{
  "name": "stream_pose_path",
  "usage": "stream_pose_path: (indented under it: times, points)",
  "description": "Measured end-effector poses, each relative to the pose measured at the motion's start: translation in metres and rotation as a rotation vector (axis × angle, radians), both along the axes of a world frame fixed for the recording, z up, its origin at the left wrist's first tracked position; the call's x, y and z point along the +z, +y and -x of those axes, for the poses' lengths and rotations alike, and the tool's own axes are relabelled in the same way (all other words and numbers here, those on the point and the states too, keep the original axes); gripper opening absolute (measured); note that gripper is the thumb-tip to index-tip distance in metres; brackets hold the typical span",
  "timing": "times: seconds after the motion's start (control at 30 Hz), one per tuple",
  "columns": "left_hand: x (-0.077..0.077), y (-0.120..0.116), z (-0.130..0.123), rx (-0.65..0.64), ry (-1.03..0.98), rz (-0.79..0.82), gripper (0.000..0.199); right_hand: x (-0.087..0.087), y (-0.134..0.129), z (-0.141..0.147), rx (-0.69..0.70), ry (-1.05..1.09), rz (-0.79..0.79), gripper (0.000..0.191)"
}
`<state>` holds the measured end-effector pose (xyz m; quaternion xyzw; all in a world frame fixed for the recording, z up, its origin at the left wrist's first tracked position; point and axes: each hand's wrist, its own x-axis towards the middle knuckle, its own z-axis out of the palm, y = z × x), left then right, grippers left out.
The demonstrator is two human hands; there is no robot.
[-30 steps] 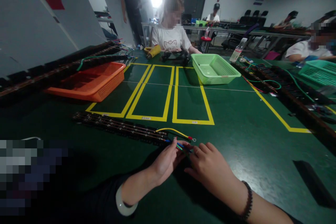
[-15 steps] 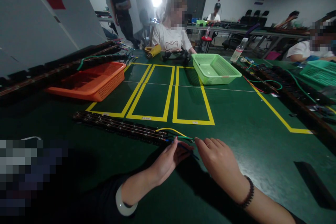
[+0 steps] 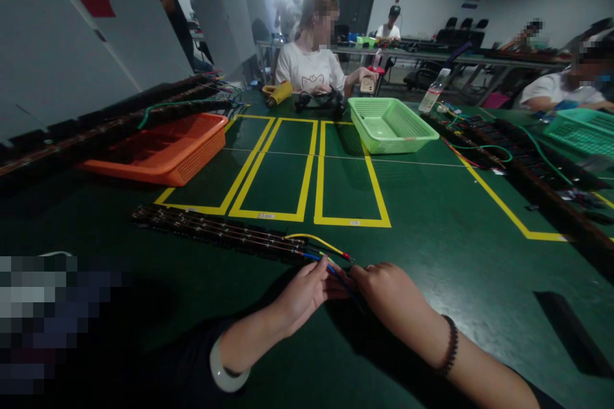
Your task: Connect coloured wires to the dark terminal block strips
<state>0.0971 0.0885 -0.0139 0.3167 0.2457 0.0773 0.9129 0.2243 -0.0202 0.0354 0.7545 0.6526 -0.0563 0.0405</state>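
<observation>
A long dark strip assembly (image 3: pixel 215 233) lies on the green table, with wires coming off its right end. My left hand (image 3: pixel 309 294) pinches the blue wire (image 3: pixel 338 273) and a green wire between thumb and fingers, just past that end. My right hand (image 3: pixel 391 297) is closed at the wires' free ends, touching or nearly touching my left fingertips; what it grips is too small to make out. A yellow wire (image 3: pixel 319 241) arcs above my left hand, its red-banded tip near my right fingers.
Yellow tape outlines mark the green table (image 3: pixel 432 204). An orange basket (image 3: pixel 199 152) stands left, a light green basket (image 3: pixel 396 144) beyond the outlines. More strips lie at both sides, a black piece (image 3: pixel 570 332) at right. A person (image 3: pixel 311 67) sits opposite.
My right hand has moved slightly down, and the blue wire shows more clearly. The person opposite has raised a hand holding a beige object. The standing person has moved left, mostly behind the partition.
</observation>
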Motion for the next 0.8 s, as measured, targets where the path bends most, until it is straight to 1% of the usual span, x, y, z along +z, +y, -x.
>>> stream_pose_path:
  times: [0.1,0.2,0.33,0.43,0.53,0.63,0.7,0.8]
  points:
    - [0.002,0.001,0.001,-0.009,0.004,-0.006,0.029,-0.004,0.0,-0.003,0.025,0.046,0.025,0.014]
    - [0.004,0.001,0.001,-0.017,-0.003,0.002,0.029,-0.001,-0.002,-0.007,0.039,0.084,-0.016,0.013]
    - [0.006,0.001,0.002,-0.003,0.006,0.042,0.029,0.019,-0.006,-0.007,0.018,0.058,-0.148,0.015]
    - [0.004,0.001,0.002,0.022,0.027,0.074,0.027,0.03,-0.011,0.001,0.065,0.105,-0.186,0.018]
    - [0.001,0.001,0.001,0.049,0.044,0.074,0.029,0.026,-0.015,0.011,0.145,0.149,-0.178,0.034]
    - [0.0,0.001,0.0,0.043,0.023,0.061,0.031,0.016,-0.016,0.013,0.184,0.09,-0.166,0.043]
    - [0.001,0.001,0.0,0.022,0.007,0.058,0.032,0.013,-0.015,0.011,0.182,0.034,-0.162,0.043]
    - [0.004,0.001,0.0,-0.016,0.0,0.044,0.031,0.014,-0.012,0.003,0.152,-0.043,-0.185,0.034]
